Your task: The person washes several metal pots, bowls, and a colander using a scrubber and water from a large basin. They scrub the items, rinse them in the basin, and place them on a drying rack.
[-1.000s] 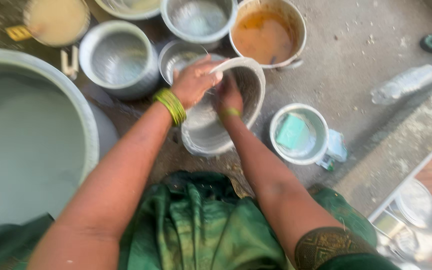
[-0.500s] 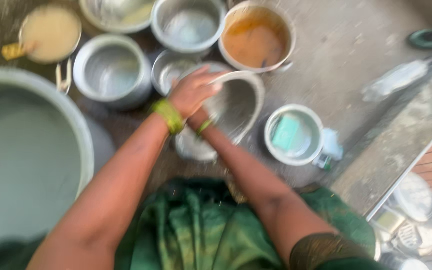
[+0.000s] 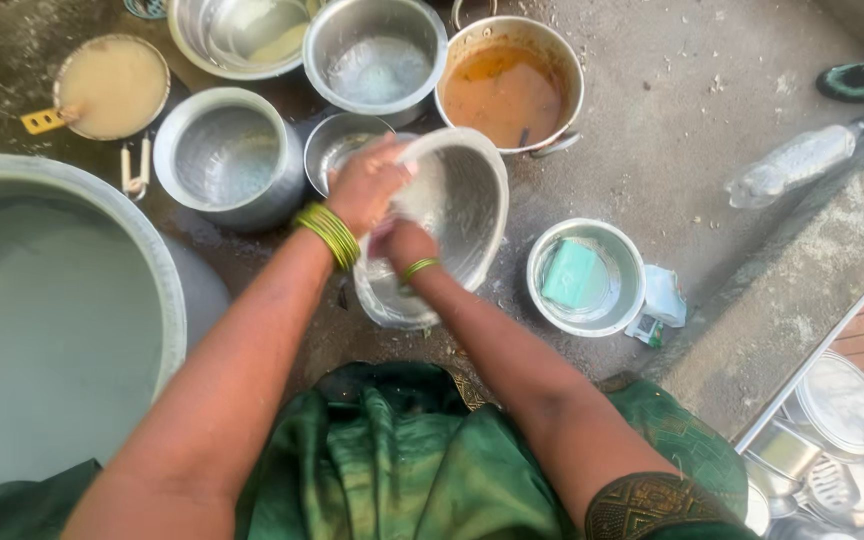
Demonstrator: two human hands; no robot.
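Steel shines wet in the tilted bowl point(image 3: 457, 215) that the person holds near the middle of the concrete floor point(image 3: 712, 150), its mouth turned to the left. The left hand point(image 3: 367, 185) is clamped over the bowl's far-left rim, green bangles point(image 3: 329, 233) on the wrist. The right hand point(image 3: 404, 243) is pressed inside the bowl, against its soapy wall; its fingers are hidden, so I cannot tell whether they are closed on anything. Just right of the bowl stands a small dish point(image 3: 586, 276) holding a green soap bar point(image 3: 570, 273). Just beyond the bowl sits a pot of orange-brown liquid point(image 3: 509, 85), with other steel pots point(image 3: 229, 158) to its left. A large basin of water point(image 3: 52, 320) fills the near left. A plastic bottle point(image 3: 797, 160) lies far right.
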